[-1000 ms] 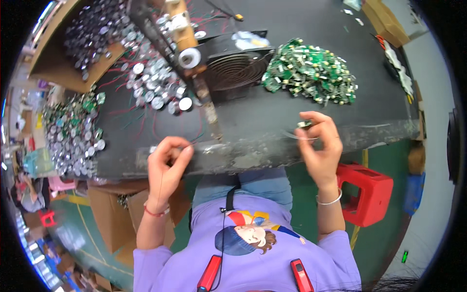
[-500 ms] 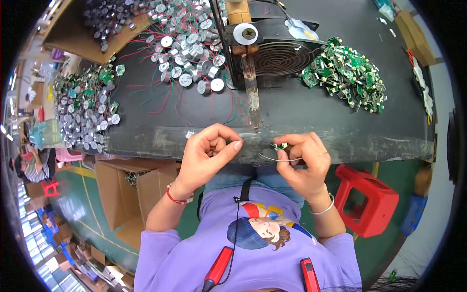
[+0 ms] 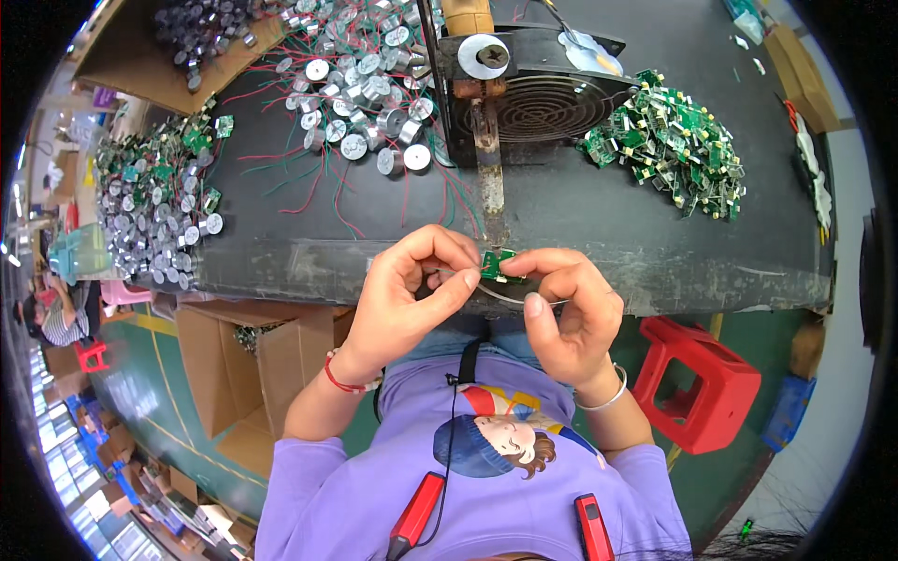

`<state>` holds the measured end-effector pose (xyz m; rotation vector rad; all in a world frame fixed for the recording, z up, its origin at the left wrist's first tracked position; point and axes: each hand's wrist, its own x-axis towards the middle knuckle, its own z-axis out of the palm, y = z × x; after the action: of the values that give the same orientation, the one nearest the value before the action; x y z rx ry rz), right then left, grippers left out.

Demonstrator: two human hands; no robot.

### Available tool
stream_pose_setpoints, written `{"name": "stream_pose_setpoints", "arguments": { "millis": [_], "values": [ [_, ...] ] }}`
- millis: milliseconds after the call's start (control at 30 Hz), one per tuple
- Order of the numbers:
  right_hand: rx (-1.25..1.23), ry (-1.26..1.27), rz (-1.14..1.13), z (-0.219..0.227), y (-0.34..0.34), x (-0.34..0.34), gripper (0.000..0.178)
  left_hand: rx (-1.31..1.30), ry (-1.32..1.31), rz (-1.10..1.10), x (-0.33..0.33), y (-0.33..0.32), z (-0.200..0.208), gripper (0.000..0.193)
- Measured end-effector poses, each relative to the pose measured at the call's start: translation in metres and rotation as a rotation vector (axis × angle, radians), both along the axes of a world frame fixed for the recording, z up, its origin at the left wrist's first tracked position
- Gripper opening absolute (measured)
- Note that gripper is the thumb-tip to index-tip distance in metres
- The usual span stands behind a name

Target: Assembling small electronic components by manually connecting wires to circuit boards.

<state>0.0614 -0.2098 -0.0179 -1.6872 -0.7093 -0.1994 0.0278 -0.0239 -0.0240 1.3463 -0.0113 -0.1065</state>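
A small green circuit board (image 3: 492, 265) is gripped at its right side between the fingers of my right hand (image 3: 571, 309). A thin silvery solder wire (image 3: 500, 296) also comes out of that hand, curving left below the board. My left hand (image 3: 416, 285) is closed in a pinch at the board's left edge; what its fingertips hold is too small to make out. Just above the board is the tip of an upright soldering iron (image 3: 492, 192), fixed by a screw and washer to a stand.
Behind the iron stands a black fan (image 3: 538, 110). Piles of silver buzzer-like cylinders with red and green wires (image 3: 374, 103), wired boards (image 3: 159, 201) and green circuit boards (image 3: 673, 140) cover parts of the bench. A cardboard box (image 3: 220, 374) and red stool (image 3: 697, 383) stand below.
My right hand has moved left and up, bringing the circuit board under the iron's tip. My left hand has shifted slightly right, so its fingertips now meet the board's edge.
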Motion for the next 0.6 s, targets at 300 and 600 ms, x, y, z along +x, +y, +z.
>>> {"name": "stream_pose_setpoints", "arguments": {
  "millis": [300,600],
  "values": [
    [0.080,0.054,-0.056,-0.0005,0.0009,0.0043,0.012,-0.136,0.080,-0.011,0.0058,-0.0026,0.0043,0.008],
    [0.088,-0.003,-0.074,0.0036,0.0030,0.0079,0.012,-0.151,0.048,0.000,0.0080,-0.0034,0.0102,0.008]
  ]
}}
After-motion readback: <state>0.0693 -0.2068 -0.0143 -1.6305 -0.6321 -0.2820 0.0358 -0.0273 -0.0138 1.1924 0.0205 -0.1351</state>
